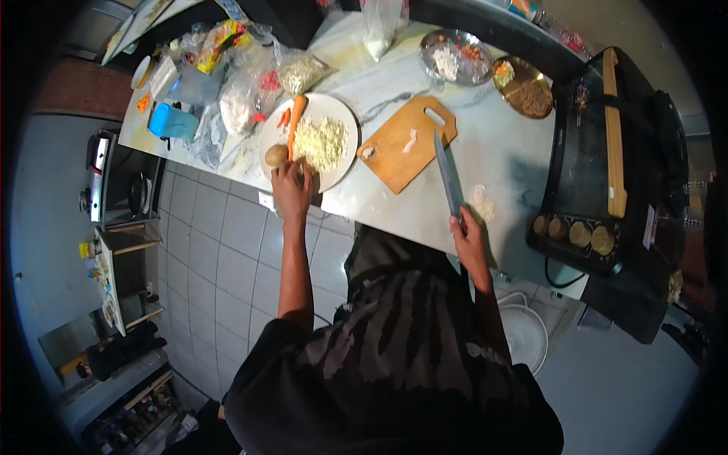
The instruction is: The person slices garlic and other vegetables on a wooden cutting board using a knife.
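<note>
My left hand is at the near edge of a white plate, its fingers by a round brown potato-like item; whether they grip anything is hard to see. On the plate lie a carrot, small red pieces and a heap of chopped pale food. My right hand is closed around the handle of a large knife, whose blade points away and reaches the right edge of a wooden cutting board. A small pale scrap rests on the board.
Behind the board are a metal plate of chopped food and a second metal plate. Plastic bags and a blue container stand at the left. A black grill-like appliance occupies the right. Pale peelings lie beside the knife.
</note>
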### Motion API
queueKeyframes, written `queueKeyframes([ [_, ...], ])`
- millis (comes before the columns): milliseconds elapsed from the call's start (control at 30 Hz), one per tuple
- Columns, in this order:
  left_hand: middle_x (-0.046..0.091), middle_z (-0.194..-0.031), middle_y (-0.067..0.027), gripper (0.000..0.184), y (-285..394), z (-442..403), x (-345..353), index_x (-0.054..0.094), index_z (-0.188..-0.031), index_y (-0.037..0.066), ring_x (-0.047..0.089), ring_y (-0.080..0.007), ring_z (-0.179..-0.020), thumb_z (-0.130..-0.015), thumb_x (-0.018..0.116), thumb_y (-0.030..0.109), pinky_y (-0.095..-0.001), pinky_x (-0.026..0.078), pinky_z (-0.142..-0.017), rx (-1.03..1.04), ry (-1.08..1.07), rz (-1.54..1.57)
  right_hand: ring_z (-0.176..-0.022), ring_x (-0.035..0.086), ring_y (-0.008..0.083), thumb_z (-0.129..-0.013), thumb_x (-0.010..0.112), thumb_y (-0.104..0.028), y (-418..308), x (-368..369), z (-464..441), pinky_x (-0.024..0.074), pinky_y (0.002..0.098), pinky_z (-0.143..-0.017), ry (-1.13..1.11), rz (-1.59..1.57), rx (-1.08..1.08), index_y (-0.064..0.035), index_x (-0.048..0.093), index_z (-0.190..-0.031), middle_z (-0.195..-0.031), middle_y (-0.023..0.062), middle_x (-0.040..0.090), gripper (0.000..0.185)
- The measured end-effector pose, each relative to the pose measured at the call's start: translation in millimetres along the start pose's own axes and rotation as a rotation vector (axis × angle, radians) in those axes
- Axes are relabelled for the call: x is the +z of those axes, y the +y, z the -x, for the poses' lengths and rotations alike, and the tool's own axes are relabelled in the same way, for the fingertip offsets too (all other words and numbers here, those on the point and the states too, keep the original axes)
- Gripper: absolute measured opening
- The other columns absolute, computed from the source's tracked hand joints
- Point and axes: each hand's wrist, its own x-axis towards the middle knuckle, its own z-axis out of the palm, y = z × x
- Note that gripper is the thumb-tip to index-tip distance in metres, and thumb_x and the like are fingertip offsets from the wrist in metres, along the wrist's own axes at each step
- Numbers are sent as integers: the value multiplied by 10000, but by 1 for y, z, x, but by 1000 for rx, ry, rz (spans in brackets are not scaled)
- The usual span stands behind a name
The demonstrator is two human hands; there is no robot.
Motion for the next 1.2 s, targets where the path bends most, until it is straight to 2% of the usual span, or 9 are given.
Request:
queueKeyframes([
  [133, 651, -1032, -138, 175, 62, -1, -19, 735, -1062, 52, 580, -318, -980, -933, 658, 142, -414, 466, -875, -92, 240, 162, -876, 575, 168, -1006, 602, -201, 3, 7, -6, 481, 307, -821, 3, -115, 70, 30, 504, -1399, -1058, 95, 661, 467],
  [200, 653, -929, -133, 157, 91, 3, -7, 728, -1054, 42, 618, -288, -873, -940, 658, 125, -402, 491, -813, -139, 261, 428, -609, 483, 67, -1016, 595, -216, -7, 10, -9, 415, 232, -528, -79, -329, 179, -56, 426, -1485, -806, -32, 533, 523],
  [267, 650, -881, -136, 171, 129, 9, -4, 719, -1057, 27, 640, -285, -792, -925, 676, 127, -387, 512, -740, -282, -38, 570, -527, 378, 23, -1014, 603, -225, -22, 19, -16, 315, 213, -436, -78, -476, 193, -67, 442, -1460, -720, -68, 418, 499],
  [533, 656, -839, -97, 212, 156, 6, 36, 711, -1080, 13, 631, -230, -719, -900, 694, 123, -343, 518, -697, 74, -88, 390, -531, 395, 24, -1011, 603, -221, -34, 16, -26, 340, 213, -440, -222, -461, 107, -59, 483, -1391, -703, -68, 423, 429],
  [667, 455, -677, 62, 202, 163, -3, 5, 690, -1107, 1, 403, -46, -584, -922, 624, 48, -233, 388, -581, -613, -495, 1603, -555, 409, 16, -1023, 568, -166, -15, -3, -35, 348, 203, -450, -157, -467, 119, -77, 532, -1148, -748, -53, 453, 157],
  [733, 396, -688, 66, 205, 150, 2, -6, 671, -1119, 8, 366, -43, -596, -931, 590, 20, -237, 352, -565, -620, -406, 1640, -555, 407, 17, -1021, 570, -159, -15, -11, -34, 348, 205, -448, -106, -546, 127, -79, 530, -1116, -747, -50, 447, 131],
  [867, 501, -748, 44, 230, 107, 16, -17, 682, -1123, 30, 399, -46, -622, -922, 577, -10, -226, 358, -585, -709, -288, 1261, -494, 389, 21, -1012, 602, -214, -3, -14, -34, 327, 219, -413, -5, -558, 142, -76, 529, -1202, -652, -68, 405, 246],
  [1033, 685, -805, 5, 180, 87, 47, -8, 719, -1084, 29, 567, -41, -722, -932, 629, 65, -212, 448, -643, -469, -221, 725, -492, 366, 14, -1009, 609, -224, 2, -8, -33, 309, 221, -409, -21, -531, 152, -95, 533, -1127, -673, -66, 408, 191],
  [1200, 685, -884, -95, 193, 112, 62, 8, 740, -1063, 54, 667, -208, -741, -884, 717, 122, -328, 530, -698, -300, -128, 282, -631, 495, 88, -1007, 609, -219, 23, 4, -35, 428, 266, -569, -11, -335, 119, -22, 556, -1195, -768, -6, 529, 278],
])
